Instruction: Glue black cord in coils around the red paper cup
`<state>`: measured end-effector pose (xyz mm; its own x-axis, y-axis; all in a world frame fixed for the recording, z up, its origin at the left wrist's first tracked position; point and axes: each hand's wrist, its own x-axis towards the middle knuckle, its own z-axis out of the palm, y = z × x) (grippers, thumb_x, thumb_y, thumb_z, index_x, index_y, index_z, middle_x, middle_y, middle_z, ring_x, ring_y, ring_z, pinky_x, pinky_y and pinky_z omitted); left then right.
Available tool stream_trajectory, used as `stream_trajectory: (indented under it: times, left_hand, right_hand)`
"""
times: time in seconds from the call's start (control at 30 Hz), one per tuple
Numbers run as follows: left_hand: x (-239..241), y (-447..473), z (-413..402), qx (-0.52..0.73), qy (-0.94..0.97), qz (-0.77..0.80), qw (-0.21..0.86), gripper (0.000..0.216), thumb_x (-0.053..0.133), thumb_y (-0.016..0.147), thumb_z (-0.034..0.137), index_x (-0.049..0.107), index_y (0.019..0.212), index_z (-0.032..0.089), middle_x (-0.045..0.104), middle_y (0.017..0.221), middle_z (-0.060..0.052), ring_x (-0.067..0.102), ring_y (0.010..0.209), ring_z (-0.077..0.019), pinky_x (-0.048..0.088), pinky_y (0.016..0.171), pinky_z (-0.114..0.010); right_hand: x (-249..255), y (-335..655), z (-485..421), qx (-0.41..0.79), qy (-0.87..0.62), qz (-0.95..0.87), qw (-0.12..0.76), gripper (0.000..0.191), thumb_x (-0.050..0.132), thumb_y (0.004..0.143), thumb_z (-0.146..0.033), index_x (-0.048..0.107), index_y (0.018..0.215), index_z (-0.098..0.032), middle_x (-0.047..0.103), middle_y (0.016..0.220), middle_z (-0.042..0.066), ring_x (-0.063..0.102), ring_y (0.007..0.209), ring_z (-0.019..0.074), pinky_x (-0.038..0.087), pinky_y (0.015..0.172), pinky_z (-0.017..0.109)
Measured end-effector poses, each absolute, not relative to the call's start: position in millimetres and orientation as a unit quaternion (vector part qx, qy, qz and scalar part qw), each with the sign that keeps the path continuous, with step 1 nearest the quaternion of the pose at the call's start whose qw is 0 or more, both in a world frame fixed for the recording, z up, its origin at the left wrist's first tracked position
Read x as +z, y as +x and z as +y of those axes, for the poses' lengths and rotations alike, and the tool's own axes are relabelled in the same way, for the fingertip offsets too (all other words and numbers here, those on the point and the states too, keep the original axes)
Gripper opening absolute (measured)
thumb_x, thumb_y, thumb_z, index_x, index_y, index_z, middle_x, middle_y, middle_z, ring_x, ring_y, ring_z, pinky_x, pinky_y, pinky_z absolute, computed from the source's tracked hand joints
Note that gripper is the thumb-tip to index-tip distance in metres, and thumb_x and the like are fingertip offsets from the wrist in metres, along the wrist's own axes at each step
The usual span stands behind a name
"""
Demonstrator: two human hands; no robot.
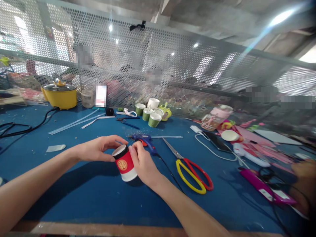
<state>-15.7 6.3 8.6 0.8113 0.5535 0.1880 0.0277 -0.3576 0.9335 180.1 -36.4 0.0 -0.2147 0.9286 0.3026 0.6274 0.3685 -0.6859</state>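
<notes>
A small white paper cup [128, 174] with a red wrap, a gold round emblem and a black band near its rim is tilted between my hands. My right hand [143, 161] grips its right side, thumb on the red wrap. At the upper left of the cup, my left hand [103, 148] has its thumb and fingers curved around the black-banded rim, closed on it. Just behind the cup lies a blue glue gun [145, 140]. Right of my right hand rest large scissors [190, 168] with one red and one yellow handle, blades slightly apart.
Small green-and-white cups [155, 119] stand at the back by the mesh panel [172, 65]. A yellow electric pot [60, 97], a jar [87, 98] and clear glue sticks [74, 123] are at left. To the right are a phone [217, 141], cables and a purple power strip [266, 187].
</notes>
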Motion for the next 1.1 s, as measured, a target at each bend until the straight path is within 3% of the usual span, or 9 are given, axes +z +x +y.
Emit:
stream_trajectory:
  times: [0.23,0.47,1.1]
  left_hand:
    - [10,-10,0,0.267,0.806,0.253,0.463,0.063,0.070,0.066,0.022,0.040,0.122,0.020,0.047,0.128,-0.010,0.045,0.118,-0.0238,0.031,0.103,-0.043]
    - [12,-1,-7,0.282,0.795,0.304,0.444,0.048,0.060,0.069,0.018,0.045,0.115,0.017,0.058,0.108,-0.008,0.056,0.098,-0.0204,0.044,0.089,-0.038]
    - [18,4,-14,0.293,0.770,0.345,0.450,0.048,0.051,0.065,0.013,0.044,0.112,0.017,0.056,0.103,-0.006,0.055,0.094,-0.0204,0.045,0.086,-0.039]
  right_hand:
    - [0,177,-38,0.137,-0.527,-0.761,0.353,0.016,0.029,0.089,-0.030,0.033,0.075,-0.022,0.050,0.057,0.000,0.052,0.048,0.0158,0.033,0.046,0.025]
    - [-2,170,-45,0.059,-0.525,-0.777,0.344,0.015,0.032,0.089,-0.026,0.039,0.077,-0.021,0.060,0.065,0.005,0.058,0.056,0.0177,0.036,0.048,0.025]
    - [-3,168,-46,-0.014,-0.508,-0.799,0.320,0.018,0.030,0.090,-0.025,0.042,0.077,-0.020,0.060,0.066,0.006,0.058,0.058,0.0189,0.036,0.050,0.026]
